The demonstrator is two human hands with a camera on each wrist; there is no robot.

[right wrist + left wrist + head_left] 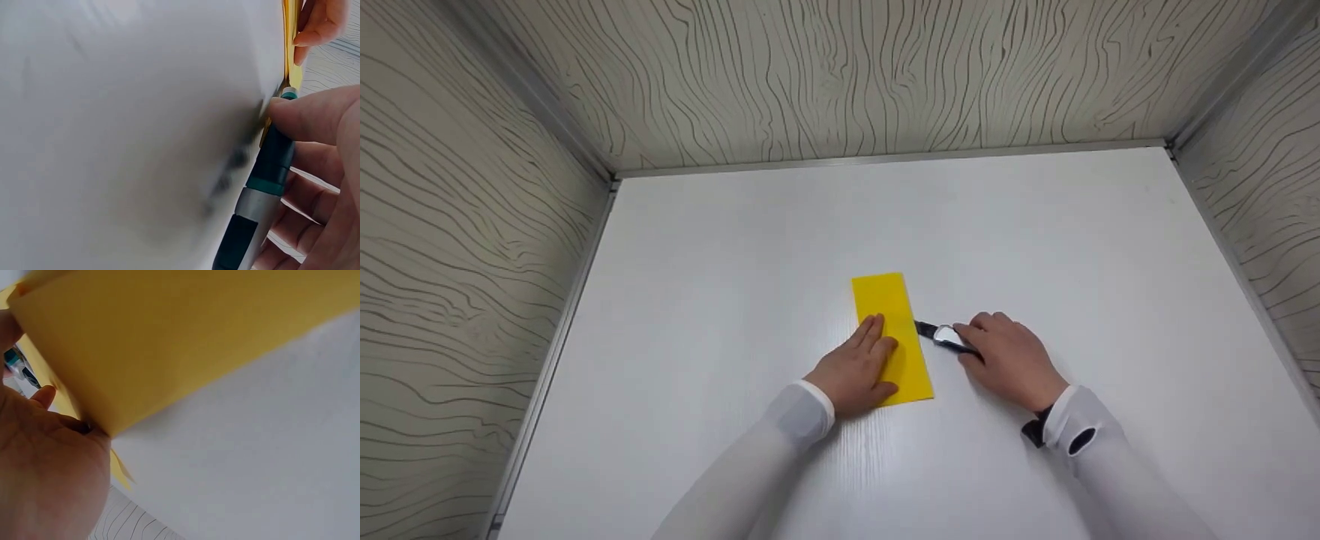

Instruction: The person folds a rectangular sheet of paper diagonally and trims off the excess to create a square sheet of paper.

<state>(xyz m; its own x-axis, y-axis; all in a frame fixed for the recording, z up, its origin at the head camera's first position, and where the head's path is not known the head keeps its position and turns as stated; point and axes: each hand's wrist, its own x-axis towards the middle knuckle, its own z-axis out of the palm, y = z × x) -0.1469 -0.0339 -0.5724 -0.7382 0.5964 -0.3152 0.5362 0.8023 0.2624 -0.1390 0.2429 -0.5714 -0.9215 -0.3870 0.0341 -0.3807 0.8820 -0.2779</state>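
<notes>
A folded sheet of yellow paper (911,367) lies lengthwise in front of me on the white table. My left hand (853,371) rests on its left part, with the fingers stretched forward over it and the thumb near its close end. In the left wrist view, the paper (169,343) spreads beside the palm. A utility knife (949,337) in dark and silver is held by my right hand (1016,356). Its front end reaches the paper's right edge. The right wrist view shows thumb and fingers gripping the knife (264,180), its tip at the paper's layered edge.
The white tabletop (720,262) extends around the paper on all sides. Wood-patterned panels (840,82) stand along the back, left and right, with metal rails (885,158) where they meet the table.
</notes>
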